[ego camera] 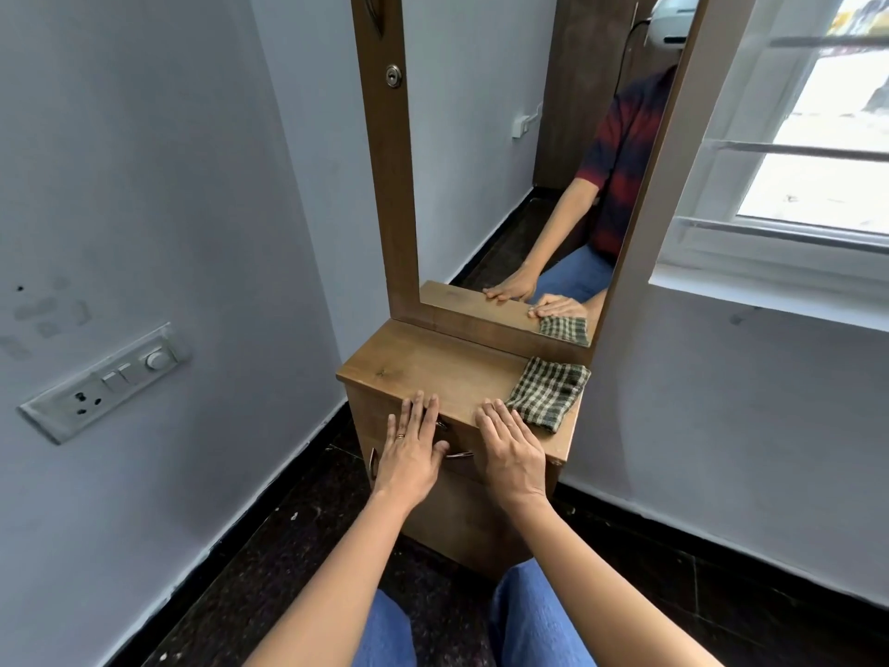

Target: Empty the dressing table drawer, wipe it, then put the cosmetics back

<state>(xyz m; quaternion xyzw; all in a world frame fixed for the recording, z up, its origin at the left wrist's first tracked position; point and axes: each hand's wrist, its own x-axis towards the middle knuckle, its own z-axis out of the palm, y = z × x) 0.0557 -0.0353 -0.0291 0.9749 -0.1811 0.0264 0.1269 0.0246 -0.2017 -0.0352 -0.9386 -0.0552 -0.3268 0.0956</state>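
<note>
Left hand [413, 445] and right hand [510, 442] are lying flat, fingers straight, on the tabletop's [433, 363] near edge. Drawer [461, 445] is sitting shut beneath them. Yanking it is likely risking toppled cosmetics, which are hidden inside.

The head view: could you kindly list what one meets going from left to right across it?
White wall switch panel → left hand → right hand → green checked folded cloth → white-framed window.
</note>
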